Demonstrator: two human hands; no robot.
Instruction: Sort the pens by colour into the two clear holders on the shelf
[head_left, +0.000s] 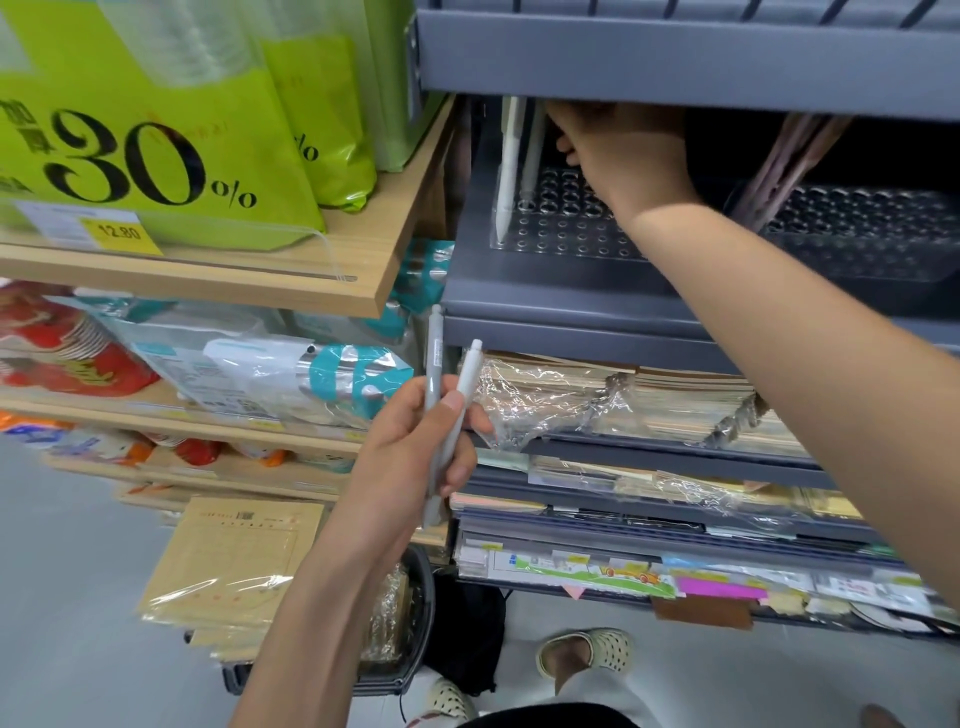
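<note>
My left hand (410, 457) grips two pens upright in front of the shelves: a grey pen (434, 353) and a white pen (467, 374). My right hand (628, 150) reaches into the grey shelf above the left clear holder (566, 228). Its fingertips are at the top of a grey pen (532, 161) that stands in the holder and seem to pinch it. Beside that pen, a white pen (507, 171) stands in the same holder. The right clear holder (857, 234) contains several pink pens (779, 161) leaning left. The upper shelf hides the pen tops.
The upper grey shelf's edge (675, 57) hangs low over both holders. Green bags (156, 156) fill the wooden shelf on the left. Wrapped notebook stacks (623, 400) lie on the shelves below. My sandalled foot (587, 649) stands on the floor.
</note>
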